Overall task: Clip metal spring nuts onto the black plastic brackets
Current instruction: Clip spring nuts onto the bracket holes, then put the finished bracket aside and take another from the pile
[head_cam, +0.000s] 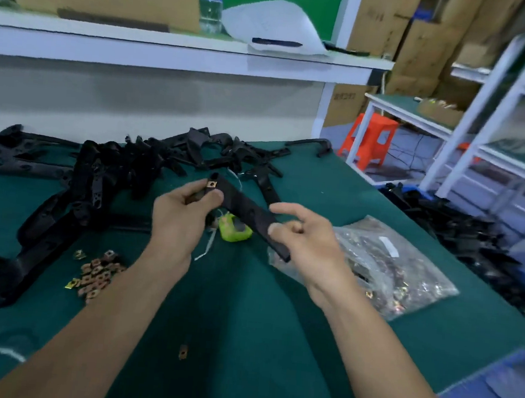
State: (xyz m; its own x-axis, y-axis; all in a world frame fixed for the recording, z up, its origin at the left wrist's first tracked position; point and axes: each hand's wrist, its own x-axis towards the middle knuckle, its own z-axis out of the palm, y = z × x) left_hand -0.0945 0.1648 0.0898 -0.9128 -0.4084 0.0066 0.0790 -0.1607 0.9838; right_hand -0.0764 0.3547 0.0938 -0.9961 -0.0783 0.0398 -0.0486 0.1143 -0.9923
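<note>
Holding one bracket (247, 208) above the surface (245, 308), the left hand (180, 220) pinched its far end, where a nut (211, 184) looked clipped on, while the right hand (302, 234) had the near end in a tight grip (the heap of brackets (98, 168) and loose nuts (97, 275) suggested most work remained).

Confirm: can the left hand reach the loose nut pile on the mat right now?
Probably yes. The nut pile lies on the mat, nearer the person and to the left of the left hand, with nothing between them. But that hand grips the bracket, so it must let go first.
</note>
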